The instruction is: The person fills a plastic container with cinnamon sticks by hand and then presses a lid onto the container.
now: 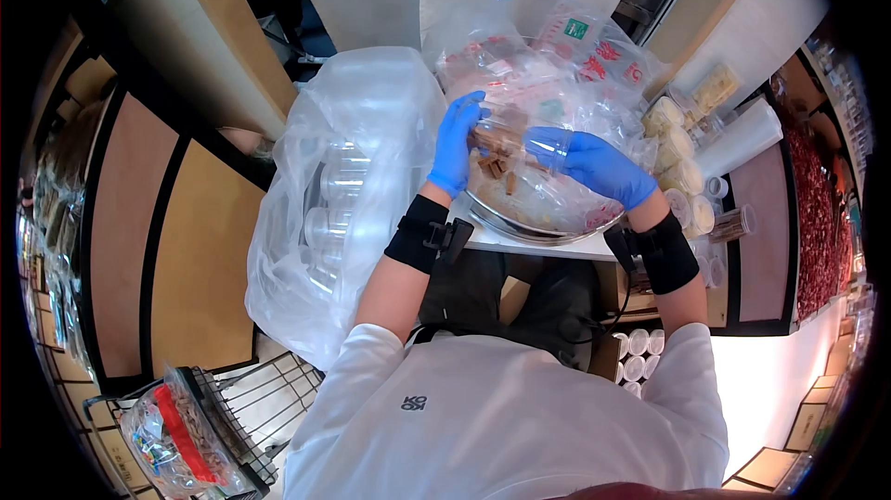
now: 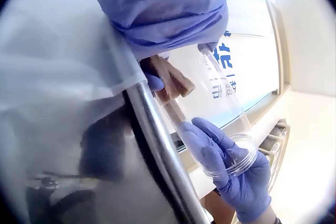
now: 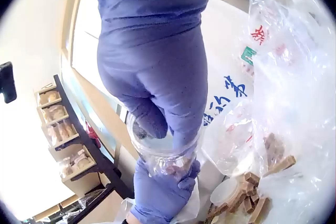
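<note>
the left hand (image 1: 453, 143) curls round the base end of a clear plastic jar (image 2: 231, 103), which is held on its side between the two hands. the right hand (image 1: 608, 166) has its fingers stretched straight into the jar's mouth (whether their tips touch anything inside, i cannot tell). brown sticks (image 2: 170, 79) sit in the jar, near the left hand. loose sticks (image 3: 249, 190) lie below the hands, over a round metal tray (image 1: 548, 238). containers (image 1: 682, 143) stand to the right hand's right
</note>
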`<action>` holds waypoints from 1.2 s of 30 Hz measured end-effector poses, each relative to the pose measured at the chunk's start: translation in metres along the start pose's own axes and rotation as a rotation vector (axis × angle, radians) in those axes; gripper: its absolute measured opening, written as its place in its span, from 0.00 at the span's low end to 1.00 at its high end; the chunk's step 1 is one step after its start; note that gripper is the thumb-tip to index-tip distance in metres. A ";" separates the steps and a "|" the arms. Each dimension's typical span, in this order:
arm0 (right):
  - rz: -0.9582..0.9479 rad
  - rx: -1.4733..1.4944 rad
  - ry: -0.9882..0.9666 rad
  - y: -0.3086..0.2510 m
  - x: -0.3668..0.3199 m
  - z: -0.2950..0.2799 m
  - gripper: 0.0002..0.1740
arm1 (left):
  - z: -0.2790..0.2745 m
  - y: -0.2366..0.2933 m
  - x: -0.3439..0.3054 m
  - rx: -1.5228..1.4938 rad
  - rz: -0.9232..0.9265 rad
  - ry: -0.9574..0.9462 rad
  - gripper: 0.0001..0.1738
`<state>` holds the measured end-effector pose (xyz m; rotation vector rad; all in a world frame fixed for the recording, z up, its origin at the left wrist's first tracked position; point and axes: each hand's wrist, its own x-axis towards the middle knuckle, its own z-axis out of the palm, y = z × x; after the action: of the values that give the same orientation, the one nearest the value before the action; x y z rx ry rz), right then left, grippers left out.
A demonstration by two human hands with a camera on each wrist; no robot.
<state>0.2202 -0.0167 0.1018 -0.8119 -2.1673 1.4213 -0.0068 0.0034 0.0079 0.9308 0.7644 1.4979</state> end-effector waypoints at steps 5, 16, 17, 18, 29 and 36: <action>0.099 0.604 -0.068 0.024 0.013 -0.004 0.28 | 0.000 -0.008 0.002 0.092 0.025 -0.099 0.25; 0.151 0.708 0.094 0.030 0.004 -0.003 0.20 | 0.005 -0.001 -0.003 0.111 -0.021 0.001 0.23; 0.090 0.640 0.309 0.043 0.002 -0.005 0.17 | 0.007 0.000 -0.004 0.124 -0.009 0.112 0.23; 0.029 0.566 0.523 0.055 0.000 -0.008 0.15 | 0.009 0.000 -0.004 0.123 -0.012 0.111 0.23; 0.065 -0.806 0.239 0.130 0.008 -0.004 0.21 | 0.011 -0.004 0.013 0.192 -0.234 0.178 0.32; 0.275 -0.823 -0.005 0.104 0.015 -0.003 0.19 | 0.013 -0.007 0.017 0.204 -0.278 0.198 0.33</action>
<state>0.2361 0.0267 0.0077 -1.4151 -2.7345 0.5702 0.0074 0.0209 0.0097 0.7947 1.1596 1.2946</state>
